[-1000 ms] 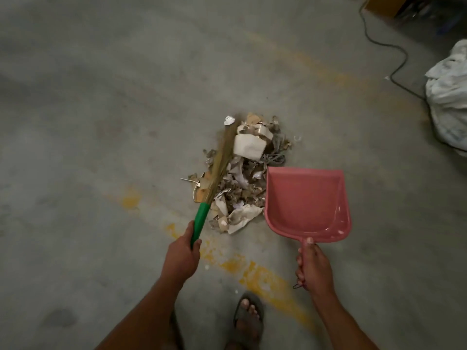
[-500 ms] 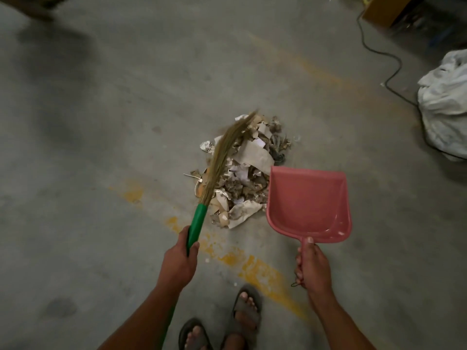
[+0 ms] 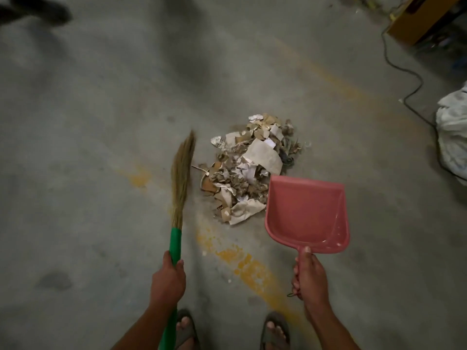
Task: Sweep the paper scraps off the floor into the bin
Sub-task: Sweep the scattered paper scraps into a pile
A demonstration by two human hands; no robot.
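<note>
Gripping the green handle (image 3: 175,246) of the broom (image 3: 180,178): left hand (image 3: 168,280), fingers wrapped tight round the shaft, thumb laid along its near side. Left forearm rising from the bottom edge, wrist straight, handle running on down past it. Straw bristles fanned up and away beyond the fingertips, tip slightly blurred, just left of the paper scraps (image 3: 250,168) with a narrow strip of floor between.

Clamped on the handle of the pink dustpan (image 3: 307,213): right hand (image 3: 309,277), fingers curled underneath, thumb pressed flat on top and pointing at the pan. Right forearm entering from the lower right corner. Pan mouth turned away from the fingers, its left edge touching or overlapping the right flank of the scrap pile; contact with the floor not determinable. Pan interior bare.

Heaped on the concrete floor (image 3: 88,147) ahead of both hands, between bristles and pan: torn white and brown paper, one larger pale sheet near the top.

Below the wrists, two feet in sandals (image 3: 275,332). Worn yellow paint line (image 3: 252,267) between the hands. Far right of the right fingers, black cable (image 3: 409,94), white sack (image 3: 453,137), yellow-brown box (image 3: 422,18).

No legible writing or brand marks.
</note>
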